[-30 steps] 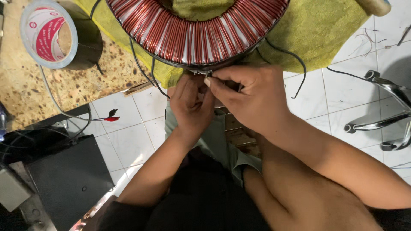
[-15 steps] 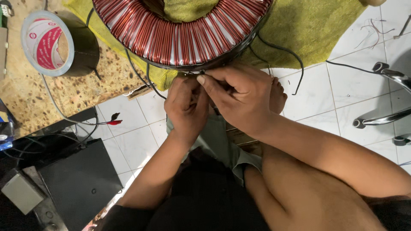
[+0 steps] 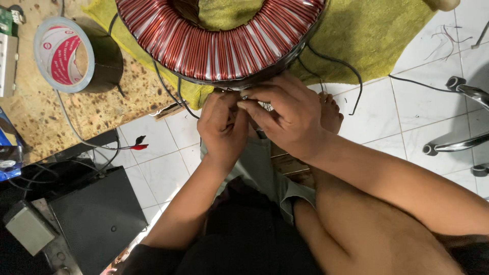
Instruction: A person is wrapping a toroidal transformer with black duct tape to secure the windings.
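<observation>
The fingers (image 3: 248, 104) of both hands meet at the near edge of the worktop, just under the rim of a large copper-wound ring coil (image 3: 219, 40). The right hand (image 3: 290, 114) pinches something small and thin between thumb and forefinger; it is too small to name, though fine wire ends show beside it. The left hand (image 3: 222, 125) is curled closed against the right, its fingertips pressed to the same spot, and what it grips, if anything, is hidden.

The coil lies flat on a yellow-green cloth (image 3: 372, 35) that hangs over the near edge of the worktop (image 3: 102, 112), a speckled brown board. Thin black leads (image 3: 346, 69) run from the coil's lower rim, over the cloth and down past the edge. Toward the left end of the worktop stands a roll of grey tape (image 3: 63, 53), well apart from the hands.

Below the worktop's edge is a white tiled floor (image 3: 168, 168), with a red clip lead (image 3: 137, 146) on it and a black box (image 3: 97, 214) to the left. A chrome chair base (image 3: 458, 145) stands at the right.
</observation>
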